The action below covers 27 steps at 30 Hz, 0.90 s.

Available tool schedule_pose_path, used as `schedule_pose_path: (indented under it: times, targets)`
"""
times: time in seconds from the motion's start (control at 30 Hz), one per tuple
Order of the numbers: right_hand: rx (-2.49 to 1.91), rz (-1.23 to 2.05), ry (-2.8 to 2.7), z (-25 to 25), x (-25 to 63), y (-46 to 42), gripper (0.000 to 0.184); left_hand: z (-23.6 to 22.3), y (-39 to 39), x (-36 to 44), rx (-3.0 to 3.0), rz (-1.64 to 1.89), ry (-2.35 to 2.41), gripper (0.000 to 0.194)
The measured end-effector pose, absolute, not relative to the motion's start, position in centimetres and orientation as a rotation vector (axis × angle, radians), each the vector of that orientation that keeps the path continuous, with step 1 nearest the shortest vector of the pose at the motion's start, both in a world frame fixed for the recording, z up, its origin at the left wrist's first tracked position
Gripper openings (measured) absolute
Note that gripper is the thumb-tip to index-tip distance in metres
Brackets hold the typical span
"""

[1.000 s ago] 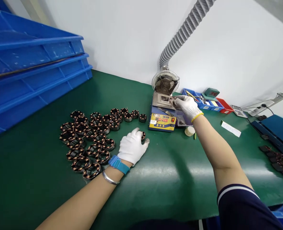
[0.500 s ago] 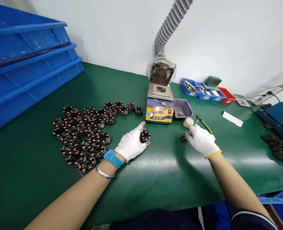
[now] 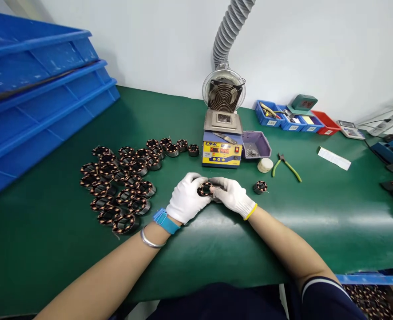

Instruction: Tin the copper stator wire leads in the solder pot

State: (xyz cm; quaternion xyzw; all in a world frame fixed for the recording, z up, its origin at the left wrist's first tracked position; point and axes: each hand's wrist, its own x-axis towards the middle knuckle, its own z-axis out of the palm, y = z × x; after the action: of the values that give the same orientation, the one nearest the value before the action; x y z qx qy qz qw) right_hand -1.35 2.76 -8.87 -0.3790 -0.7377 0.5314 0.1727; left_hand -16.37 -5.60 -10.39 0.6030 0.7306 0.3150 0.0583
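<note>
Both hands wear white gloves and meet in front of the yellow and blue solder pot. My left hand is closed round a motor stator, a dark ring with copper windings. From the other side, my right hand pinches the same stator at its right edge; the fingertips partly cover it. Right of my hands, a single stator stands on the green table with a thin wire end sticking out. Behind it sit a round whitish tub and green-handled cutters.
Many stators stand grouped at the left. Stacked blue crates rise behind them. A purple bin adjoins the pot, under a fan with a grey duct. Small blue bins and a paper slip lie at right.
My right hand has let go of the stator at the right, leaving it standing on the table, and moved left to the stator in my left hand. The camera view has shifted slightly.
</note>
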Motion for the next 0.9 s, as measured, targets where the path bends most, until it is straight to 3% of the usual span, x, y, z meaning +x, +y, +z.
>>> schedule_pose_path:
  times: [0.1, 0.17, 0.33, 0.43, 0.53, 0.8, 0.9]
  targets:
    - [-0.966, 1.793, -1.810, -9.5, -1.5, 2.3, 0.039, -11.3, -5.7, -16.3, 1.750, 1.152, 1.996, 0.046]
    - [-0.969, 1.787, -1.707, -9.8, -1.7, 1.7, 0.040, -11.7, -5.7, -16.2, 1.682, 1.177, 1.922, 0.050]
    - [-1.070, 1.082, -2.027, -9.9, -1.6, 0.8, 0.044, -11.4, -5.9, -15.9, 1.696, 1.073, 2.083, 0.055]
    - [-1.017, 0.852, -2.106, -9.7, -1.0, 0.9, 0.047, -10.9, -5.9, -16.1, 1.649, 0.959, 2.152, 0.041]
    - [-1.036, 0.904, -2.051, -9.8, -0.8, 1.1, 0.046, -10.4, -5.8, -16.2, 1.495, 0.989, 1.896, 0.022]
    - [-1.007, 1.305, -1.742, -10.6, -1.5, 2.2, 0.047, -7.4, -6.8, -17.8, 1.079, 1.034, 1.316, 0.021]
    - [-0.997, 1.345, -1.652, -10.7, -1.6, 2.5, 0.048, -6.9, -7.0, -19.1, 1.021, 1.251, 1.229, 0.029]
